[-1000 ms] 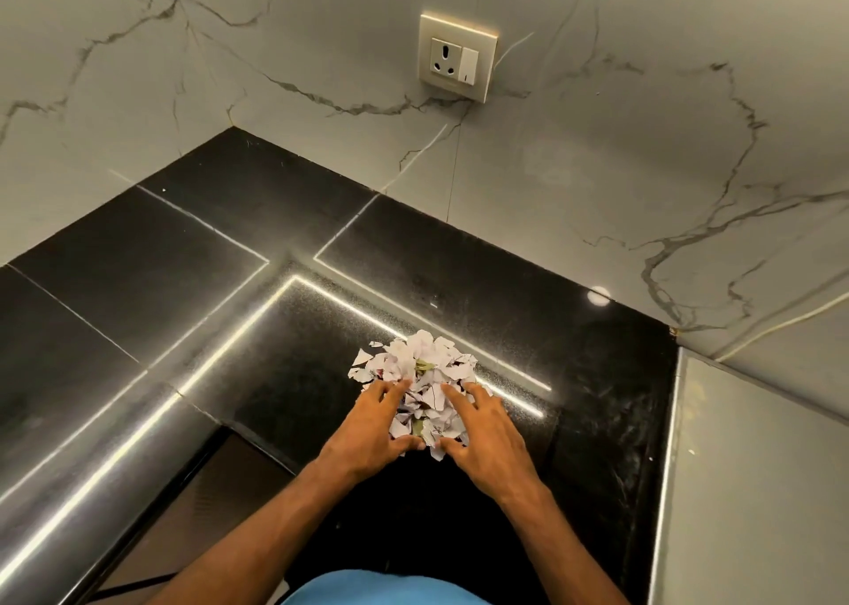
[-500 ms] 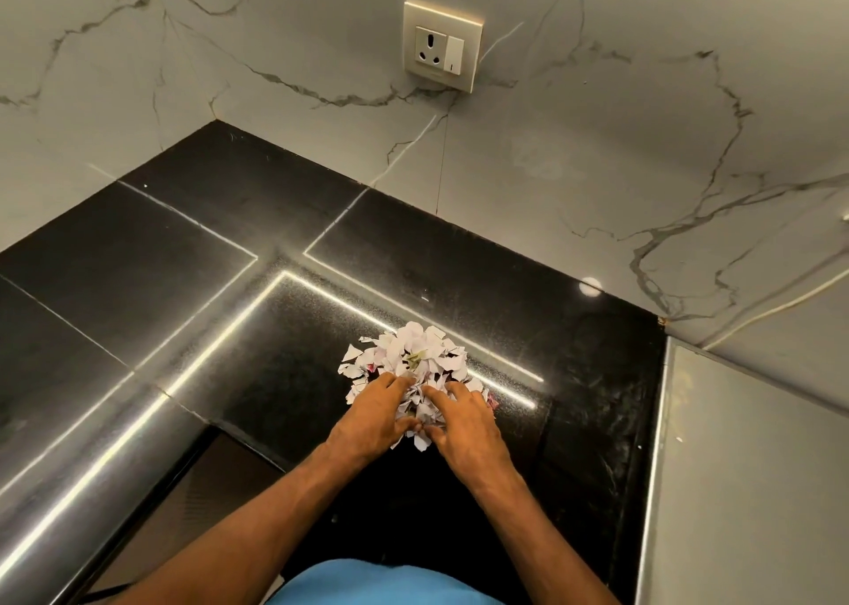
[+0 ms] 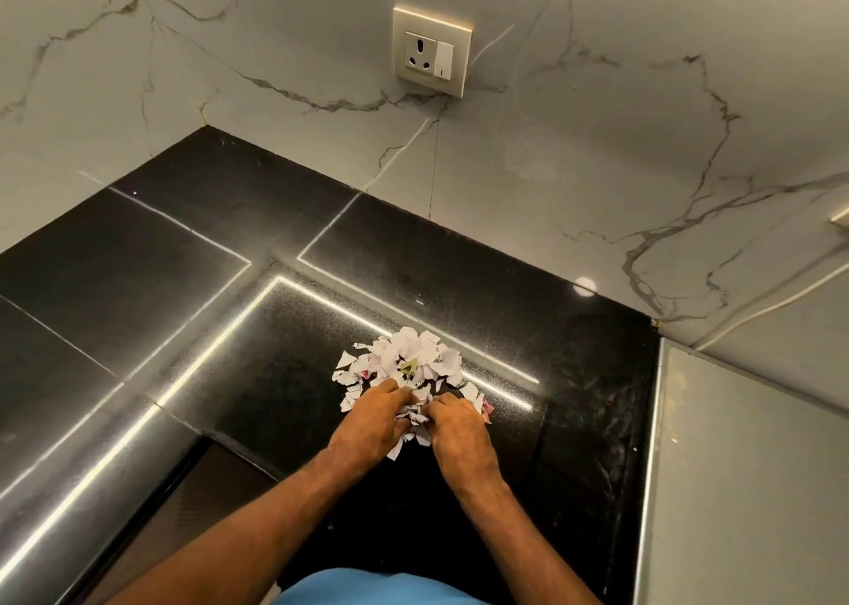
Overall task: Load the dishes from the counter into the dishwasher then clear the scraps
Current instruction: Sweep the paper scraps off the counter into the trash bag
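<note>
We see a wall socket [image 3: 432, 56] with a white switch set into the pale marble wall [image 3: 597, 154], above and behind the counter's back edge. To our right stands a grey panel [image 3: 744, 480], its metal edge running down beside the black surface.

Worktop [image 3: 193, 255] bare except scrap pile [image 3: 409, 370] near front edge, right of centre. Left hand [image 3: 367, 425] and right hand [image 3: 459, 430] sit on pile's front side, fingers curled into it. Open approach from left, from back corner and along back edge. Right side tighter: grey panel [image 3: 744, 466] stands at worktop's right edge. Wall socket [image 3: 432, 50] sits above the back edge.
</note>
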The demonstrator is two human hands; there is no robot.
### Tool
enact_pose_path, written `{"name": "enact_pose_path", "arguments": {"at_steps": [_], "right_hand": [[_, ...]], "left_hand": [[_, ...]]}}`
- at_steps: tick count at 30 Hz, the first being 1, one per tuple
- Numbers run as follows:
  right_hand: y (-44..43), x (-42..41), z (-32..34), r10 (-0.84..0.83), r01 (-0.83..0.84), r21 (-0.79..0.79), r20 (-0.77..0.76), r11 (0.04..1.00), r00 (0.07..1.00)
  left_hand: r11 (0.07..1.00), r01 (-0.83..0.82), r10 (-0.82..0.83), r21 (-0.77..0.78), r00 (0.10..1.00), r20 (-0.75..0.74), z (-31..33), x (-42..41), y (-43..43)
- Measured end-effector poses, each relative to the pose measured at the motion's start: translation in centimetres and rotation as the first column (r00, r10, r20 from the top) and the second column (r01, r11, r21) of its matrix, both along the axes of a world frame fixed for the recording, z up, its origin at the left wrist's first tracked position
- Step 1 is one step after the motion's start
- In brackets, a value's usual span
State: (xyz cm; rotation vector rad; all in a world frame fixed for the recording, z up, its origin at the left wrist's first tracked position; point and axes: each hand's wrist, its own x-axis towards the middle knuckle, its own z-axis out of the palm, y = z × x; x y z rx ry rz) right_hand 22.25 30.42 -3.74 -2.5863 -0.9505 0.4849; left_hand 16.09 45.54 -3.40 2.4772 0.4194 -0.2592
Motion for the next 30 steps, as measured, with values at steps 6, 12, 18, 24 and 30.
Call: {"name": "enact_pose_path", "arguments": {"at_steps": [6,12,18,24,30], "right_hand": [[-0.3,-0.1,-0.3,0.011,-0.012,0.04,0.026,0.999,1.0],[-1.0,-0.8,-1.2,0.011,-0.032,0.157,0.132,0.987,0.991],[-1.1,-0.9,-1.5,-0.066,0.039,0.248,0.099,0.968,0.993],[-1.0,-2.0,-0.5,-0.276,0.332,0.476,-0.185,0.814,0.943],[0.1,-2.9,1.3,-0.377,0.645,0.51,-0.535,0.57,0.756]], "left_hand": [[1.0,-0.026,0.026,0.001,1.0,-0.013,0.0,0.0,-0.3],[0.996,-0.087,0.087,0.01,0.996,-0.014,0.4,0.1,-1.1],[0.973,-0.218,0.219,-0.071,0.976,0.01,0.5,-0.2,-1.8],[0.869,-0.387,0.428,-0.307,0.901,0.077,1.4,-1.3,-2.5],[0.706,-0.442,0.581,-0.554,0.809,0.095,3.1,-2.1,-2.7]]}}
